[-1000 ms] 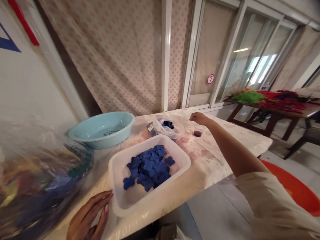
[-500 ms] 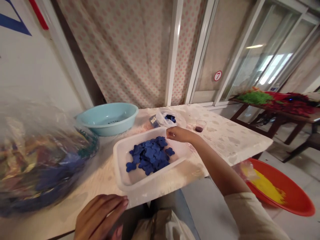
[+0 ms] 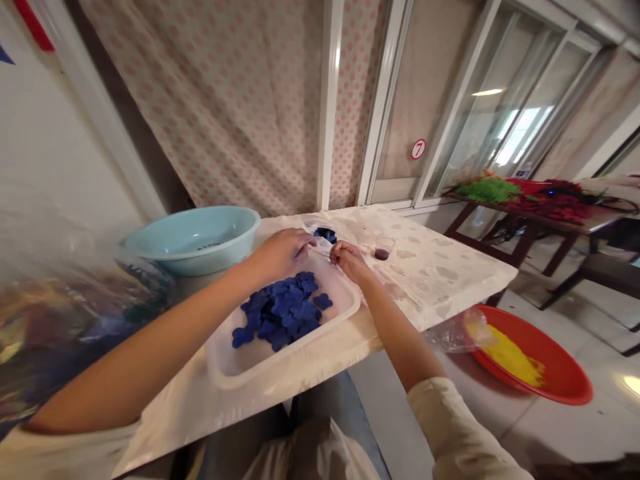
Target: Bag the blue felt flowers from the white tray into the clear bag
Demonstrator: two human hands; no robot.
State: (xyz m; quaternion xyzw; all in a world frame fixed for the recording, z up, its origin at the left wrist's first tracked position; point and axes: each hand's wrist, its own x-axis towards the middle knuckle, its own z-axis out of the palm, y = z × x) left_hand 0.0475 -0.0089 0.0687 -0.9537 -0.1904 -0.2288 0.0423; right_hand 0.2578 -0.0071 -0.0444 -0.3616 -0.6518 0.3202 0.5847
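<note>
Dark blue flower-shaped pieces (image 3: 287, 308) lie heaped in a white rectangular tray (image 3: 235, 381) on the table. Behind the tray is a clear plastic bag (image 3: 345, 230) with more dark blue pieces (image 3: 325, 235) in it. My left hand (image 3: 287, 252) reaches over the tray's far side, its fingers closed at the bag's near edge; what they pinch is too small to make out. Close to its right, my right hand (image 3: 349, 259) has its fingers curled together at the same edge, and their contents are hidden.
A light blue basin (image 3: 200, 250) stands behind the tray at left. A large plastic bag (image 3: 75, 300) fills the left side. Right of the small bag sits a cup of dark liquid (image 3: 384, 249). A red basin (image 3: 565, 380) with yellow material is at lower right.
My left hand has moved from the table's near edge up to the small bag, beside my right hand. My right hand stays near the tray's far corner. The view has shifted somewhat to the right.
</note>
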